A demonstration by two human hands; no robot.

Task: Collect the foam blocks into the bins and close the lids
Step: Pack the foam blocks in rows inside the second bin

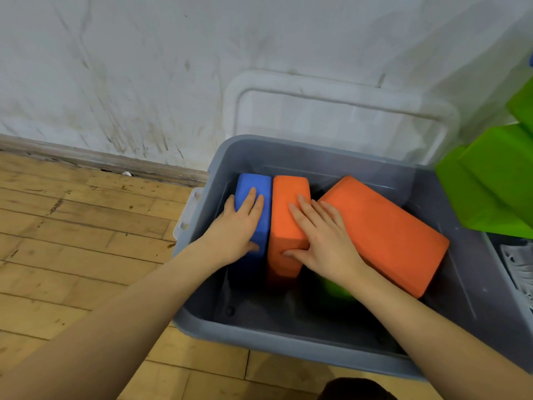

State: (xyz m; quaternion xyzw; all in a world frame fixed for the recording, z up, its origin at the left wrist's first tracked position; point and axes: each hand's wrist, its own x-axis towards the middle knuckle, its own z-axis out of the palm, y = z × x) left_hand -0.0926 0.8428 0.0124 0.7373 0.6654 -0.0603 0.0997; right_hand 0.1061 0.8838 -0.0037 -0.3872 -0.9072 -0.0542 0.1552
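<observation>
A grey plastic bin (202,327) stands open on the wooden floor. Inside it a blue foam block (261,186) and an orange foam block (284,197) stand on edge side by side. A second, larger-looking orange block (389,235) leans tilted to their right. My left hand (238,229) lies flat on the blue block, thumb against its side. My right hand (320,235) rests with straight fingers on the upright orange block and touches the tilted one. A green block (337,290) shows dimly under my right wrist.
The bin's translucent lid (331,111) leans upright against the scuffed white wall behind it. Green foam blocks (490,180) pile at the right edge above another container (519,267). Wooden floor (86,241) stretches to the left.
</observation>
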